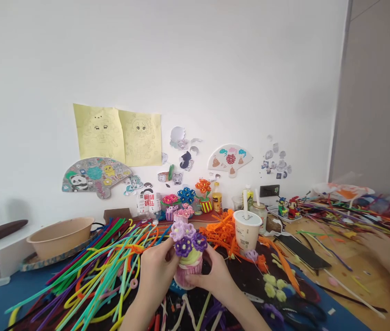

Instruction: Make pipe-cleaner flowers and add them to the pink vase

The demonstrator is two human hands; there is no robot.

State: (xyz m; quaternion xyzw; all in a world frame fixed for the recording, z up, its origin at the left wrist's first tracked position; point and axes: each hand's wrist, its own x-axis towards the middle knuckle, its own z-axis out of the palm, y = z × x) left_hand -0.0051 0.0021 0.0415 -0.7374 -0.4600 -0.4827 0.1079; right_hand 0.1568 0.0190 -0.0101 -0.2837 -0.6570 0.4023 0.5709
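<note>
A small flower pot (188, 269) of pink pipe cleaner is held upright above the table, topped with purple and lilac blooms (188, 236).

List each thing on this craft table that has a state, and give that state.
Flower pot: upright, held between both hands.
Left hand: closed on the flower pot.
Right hand: closed on the flower pot.
Paper cup: upright, lid on, straw through it.
Phone: flat, screen dark.
Bowl: upright, contents hidden.
Pipe cleaners: loose, tangled pile.
Yellow bottle: upright, capped.
</note>
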